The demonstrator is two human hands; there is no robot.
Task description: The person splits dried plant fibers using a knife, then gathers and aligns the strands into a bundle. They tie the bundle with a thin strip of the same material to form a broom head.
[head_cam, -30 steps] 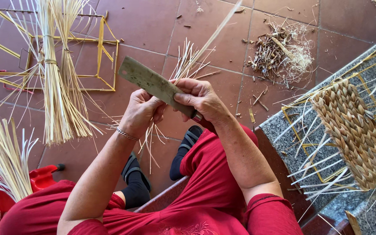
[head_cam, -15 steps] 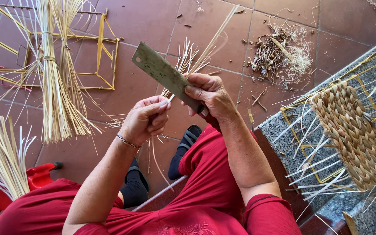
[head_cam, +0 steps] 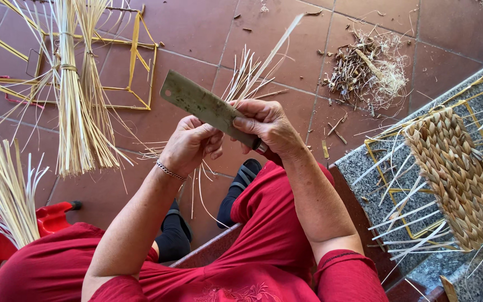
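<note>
Cleaver (head_cam: 203, 106) gripped in raised right hand (head_cam: 266, 126), left hand (head_cam: 188, 144) alongside

A broad, dull-grey cleaver (head_cam: 205, 106) with a worn rectangular blade is pointing up and to the left above the tiled floor, its handle end sitting in the closed right hand (head_cam: 266, 126), while thin pale reed strips (head_cam: 247, 75) are fanning out behind it from the curled left hand (head_cam: 191, 145).
</note>
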